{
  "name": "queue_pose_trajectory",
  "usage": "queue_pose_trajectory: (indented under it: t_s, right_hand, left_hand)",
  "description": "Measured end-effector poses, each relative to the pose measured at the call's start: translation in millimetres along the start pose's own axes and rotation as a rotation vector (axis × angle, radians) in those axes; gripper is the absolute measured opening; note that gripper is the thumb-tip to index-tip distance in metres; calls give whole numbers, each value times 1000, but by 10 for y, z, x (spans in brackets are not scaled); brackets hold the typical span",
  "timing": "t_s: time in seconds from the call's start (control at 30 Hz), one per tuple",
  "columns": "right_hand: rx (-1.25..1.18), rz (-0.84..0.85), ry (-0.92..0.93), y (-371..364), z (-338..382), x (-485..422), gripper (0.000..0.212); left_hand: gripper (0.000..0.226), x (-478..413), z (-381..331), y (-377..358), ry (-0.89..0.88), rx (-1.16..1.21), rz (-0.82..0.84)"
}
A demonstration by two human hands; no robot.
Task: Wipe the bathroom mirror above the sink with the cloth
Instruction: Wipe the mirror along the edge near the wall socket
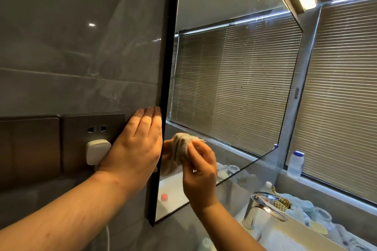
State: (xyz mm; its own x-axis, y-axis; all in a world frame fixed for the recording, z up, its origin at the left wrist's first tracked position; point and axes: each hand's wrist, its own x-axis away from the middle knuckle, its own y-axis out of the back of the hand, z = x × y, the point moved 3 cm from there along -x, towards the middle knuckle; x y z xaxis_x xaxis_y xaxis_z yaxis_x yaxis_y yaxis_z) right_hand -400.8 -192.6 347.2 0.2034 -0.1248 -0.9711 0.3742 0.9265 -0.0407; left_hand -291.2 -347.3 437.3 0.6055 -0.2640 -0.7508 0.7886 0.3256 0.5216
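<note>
The black-framed mirror (234, 87) hangs above the sink and reflects window blinds; small spots dot its glass. My left hand (138, 144) lies flat, fingers straight, against the grey tiled wall right beside the mirror's left frame edge. My right hand (201, 167) grips a bunched beige cloth (183, 146) and presses it against the lower left part of the glass. The cloth's reflection shows just left of it.
A wall socket plate with a white plug (98, 152) sits just left of my left hand. Below right are a chrome faucet (263, 208), the white sink (285, 234), jars, and a white bottle with a blue cap (295, 165) on the window ledge.
</note>
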Motion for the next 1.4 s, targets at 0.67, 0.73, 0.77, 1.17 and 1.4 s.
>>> queue_pose_trajectory:
  t_s: [0.67,0.73,0.77,1.17,1.4]
  right_hand:
    - [-51,27,295,-146,300,-367,42]
    - [-33,15,295,-194,279,-597,40]
    - [-21,11,303,-211,275,-727,36]
    - [75,96,333,-131,254,-865,37]
    - [52,225,338,9,103,-104,52]
  left_hand:
    - [96,-246,-86,93,-9,-256,224]
    - [98,-244,-82,95,-12,-264,216]
    - [99,-246,-82,102,-14,-267,220]
    - [94,-254,-92,91,-2,-279,216]
    - [97,-247,-74,67,-8,-309,226]
